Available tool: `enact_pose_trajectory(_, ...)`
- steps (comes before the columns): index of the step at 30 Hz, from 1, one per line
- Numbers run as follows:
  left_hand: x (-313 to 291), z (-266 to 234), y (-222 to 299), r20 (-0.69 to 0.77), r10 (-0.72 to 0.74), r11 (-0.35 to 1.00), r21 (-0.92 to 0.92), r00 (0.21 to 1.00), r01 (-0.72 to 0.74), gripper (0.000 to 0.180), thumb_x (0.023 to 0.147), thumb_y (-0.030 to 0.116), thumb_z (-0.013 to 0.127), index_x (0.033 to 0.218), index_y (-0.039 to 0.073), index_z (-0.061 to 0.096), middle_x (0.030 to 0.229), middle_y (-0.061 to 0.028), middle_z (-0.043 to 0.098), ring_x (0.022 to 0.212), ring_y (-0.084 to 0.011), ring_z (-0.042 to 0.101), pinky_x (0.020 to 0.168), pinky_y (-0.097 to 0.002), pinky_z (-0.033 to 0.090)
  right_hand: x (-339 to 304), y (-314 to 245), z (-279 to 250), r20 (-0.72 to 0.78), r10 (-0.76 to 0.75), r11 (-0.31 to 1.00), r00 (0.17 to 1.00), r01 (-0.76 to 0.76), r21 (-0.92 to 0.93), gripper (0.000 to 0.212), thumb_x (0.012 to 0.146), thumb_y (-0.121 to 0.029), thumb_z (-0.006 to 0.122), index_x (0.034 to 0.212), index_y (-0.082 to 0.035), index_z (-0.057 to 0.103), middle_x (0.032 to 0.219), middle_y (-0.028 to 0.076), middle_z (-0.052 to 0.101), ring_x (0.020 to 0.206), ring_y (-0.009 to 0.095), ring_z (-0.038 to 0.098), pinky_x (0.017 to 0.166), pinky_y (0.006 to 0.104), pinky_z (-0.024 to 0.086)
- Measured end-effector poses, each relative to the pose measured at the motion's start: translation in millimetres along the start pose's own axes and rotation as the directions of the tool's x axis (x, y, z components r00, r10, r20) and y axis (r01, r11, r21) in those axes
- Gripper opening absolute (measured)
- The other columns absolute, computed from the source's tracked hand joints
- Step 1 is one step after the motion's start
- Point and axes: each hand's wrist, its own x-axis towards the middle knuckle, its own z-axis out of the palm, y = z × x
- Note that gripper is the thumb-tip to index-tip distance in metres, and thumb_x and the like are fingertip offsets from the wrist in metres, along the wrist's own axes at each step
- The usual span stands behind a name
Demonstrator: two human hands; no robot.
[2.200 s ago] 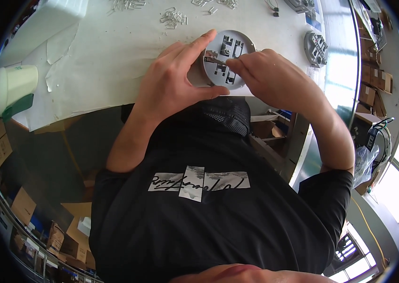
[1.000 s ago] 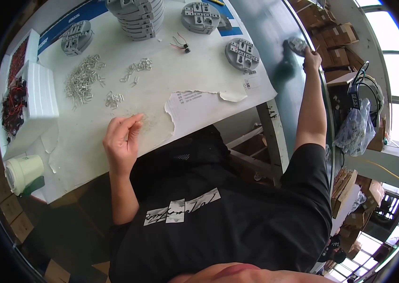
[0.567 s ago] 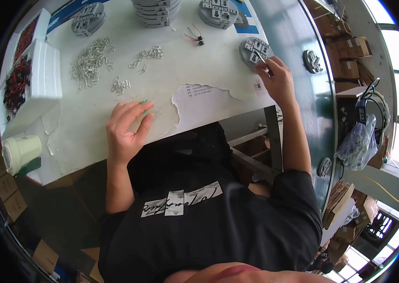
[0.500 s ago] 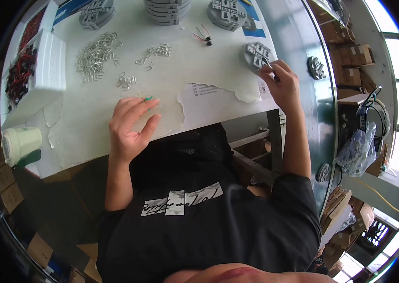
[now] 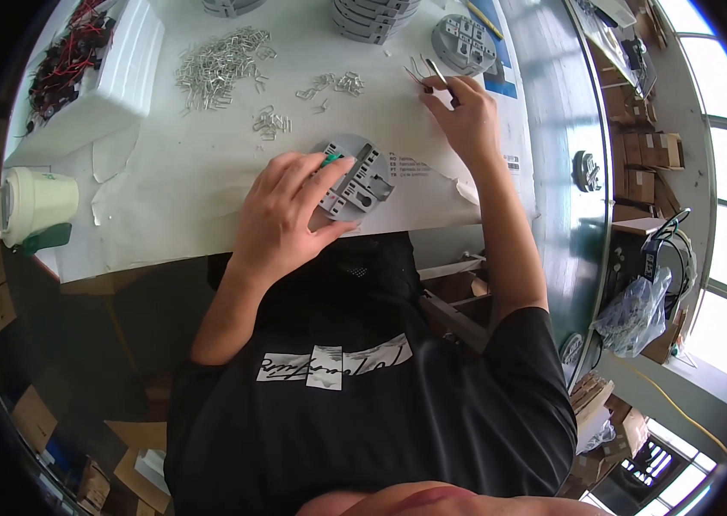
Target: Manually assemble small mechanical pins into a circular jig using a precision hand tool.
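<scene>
In front of me on the table lies a round grey plastic base [image 5: 367, 176] with slots and raised blocks on its face. My left hand [image 5: 282, 211] grips it from the left side, fingers on top and thumb along the near edge. A bit of green [image 5: 331, 159] shows at one of its fingertips. Farther right, my right hand [image 5: 472, 120] pinches dark tweezers [image 5: 440, 76], their tips pointing away from me. Thin wires [image 5: 416, 69] of a small part lie beside the tweezers; the part itself is mostly hidden by the fingers.
Loose metal U-shaped clips [image 5: 224, 70] form piles at the back left. A white foam box [image 5: 135, 69] holds black parts with red wires. Stacked grey bases [image 5: 374, 19] and another base [image 5: 464, 43] stand at the back. A lidded cup [image 5: 41, 205] sits at the left edge.
The grey base has come from the right to the middle front, now under my left hand. My right hand has moved away from me and left, to the wired parts, still with the tweezers.
</scene>
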Motion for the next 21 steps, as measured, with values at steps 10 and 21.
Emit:
enact_pose_trajectory(10, 32.4, -19.1, -3.7, -0.32, 0.044, 0.996, -0.065, 0.946, -0.068, 0.052, 0.078, 0.035, 0.09, 0.123, 0.013, 0.074, 0.111, -0.0056, 0.068, 0.104, -0.029, 0.064, 0.092, -0.0419, 0.054, -18.2, -87.8, -34.0, 0.485, 0.252, 0.688, 0.837, -0.508, 0.519, 0.016, 0.099, -0.003, 0.071, 0.113, 0.005, 0.075, 0.104, 0.005, 0.073, 0.062, 0.002, 0.05, 0.052, 0.0201, 0.036)
enact_pose_trajectory(21, 44.7, -28.8, 7.0, -0.267, 0.047, 0.985, -0.145, 0.962, -0.089, 0.019, 0.076, 0.008, 0.09, 0.091, 0.005, 0.078, 0.081, -0.0045, 0.071, 0.075, -0.0214, 0.066, 0.072, -0.0349, 0.051, -44.3, -114.0, -24.6, 0.242, 0.0, 0.714, 0.97, -0.169, 0.68, 0.019, 0.096, -0.001, 0.077, 0.114, 0.002, 0.073, 0.098, 0.004, 0.073, 0.061, 0.002, 0.052, 0.051, 0.0184, 0.039)
